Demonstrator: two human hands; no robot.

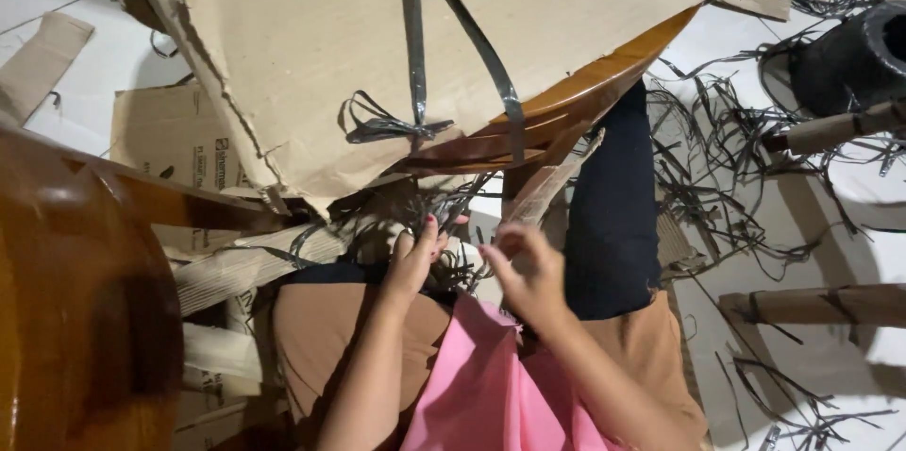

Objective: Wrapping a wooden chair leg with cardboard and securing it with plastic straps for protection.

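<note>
Cardboard (377, 45) wrapped the wooden chair (576, 97) in front of you, a big brown sheet with ragged, torn edges, bound by dark plastic straps (415, 45) knotted near its lower edge. It hung tilted above your lap, over your hands. Your left hand (413, 262) reached up beneath the torn edge, fingers loosely curled into the tangle of strap ends (whether they actually pinched anything, you couldn't tell from here). Your right hand (528, 272) sat just beside it, fingers bent and slightly apart, near a cardboard-wrapped chair leg (552, 182). More cut strapping (727, 149) littered the white floor (830, 357).
</note>
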